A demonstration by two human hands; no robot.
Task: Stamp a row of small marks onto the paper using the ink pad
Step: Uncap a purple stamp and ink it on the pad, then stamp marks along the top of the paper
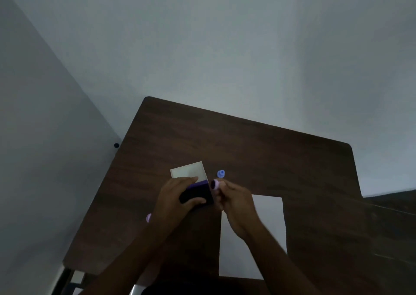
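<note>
My left hand grips a dark purple ink pad from above, thumb on its near edge and fingers over its far side. The pad's pale lid stands open behind it. My right hand pinches a small purple stamp, its dark face held just right of the pad. A white sheet of paper lies on the table under and to the right of my right forearm; I see no marks on its visible part.
The dark wooden table stands against grey walls. A blue stamp sits behind my right hand. Another small purple stamp shows by my left wrist. Table edges lie close on the left and at the back.
</note>
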